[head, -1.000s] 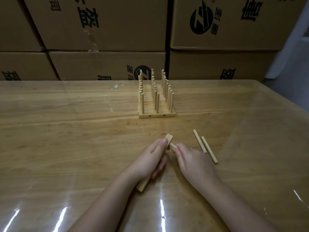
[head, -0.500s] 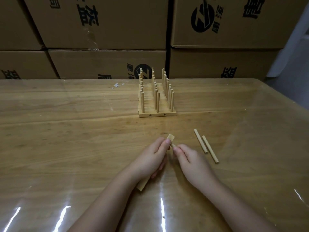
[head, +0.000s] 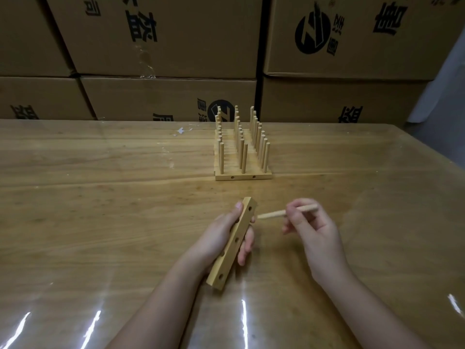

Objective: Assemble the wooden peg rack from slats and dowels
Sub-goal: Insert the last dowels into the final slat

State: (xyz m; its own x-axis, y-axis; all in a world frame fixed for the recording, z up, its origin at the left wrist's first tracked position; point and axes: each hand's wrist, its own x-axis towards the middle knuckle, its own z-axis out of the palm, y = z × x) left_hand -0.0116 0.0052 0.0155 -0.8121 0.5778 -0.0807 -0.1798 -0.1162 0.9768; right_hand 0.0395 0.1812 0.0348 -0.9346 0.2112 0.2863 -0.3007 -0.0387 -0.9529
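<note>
**A:** What's on the left?

**B:** The left hand [head: 221, 238] is wrapped round a loose slat [head: 232, 248], with the thumb along its far edge and the fingers curled beneath. The drilled face is turned towards the right. I can't tell whether its near end touches the desk [head: 100, 197].

**A:** And next to it?

**B:** A dowel [head: 271, 214] has its tip just short of the slat, beside the topmost hole and not yet in. The right hand [head: 314, 233] pinches it about midway between thumb and fingertips.

**A:** How should it go in?

**B:** I'd square the dowel to the drilled face before pushing, since a tilted peg is likely to bind at the rim. The left hand should hold the slat steady while the right presses straight along the dowel's length, perhaps with a slight twist. A pinch nearer the tip would probably give better aim.

**A:** And the rest?

**B:** The partly built rack [head: 242, 172] stands farther back on the desk, well apart from both hands. It has rows of upright pegs and two open holes in its near edge. Cardboard boxes [head: 163, 96] are stacked behind.
</note>
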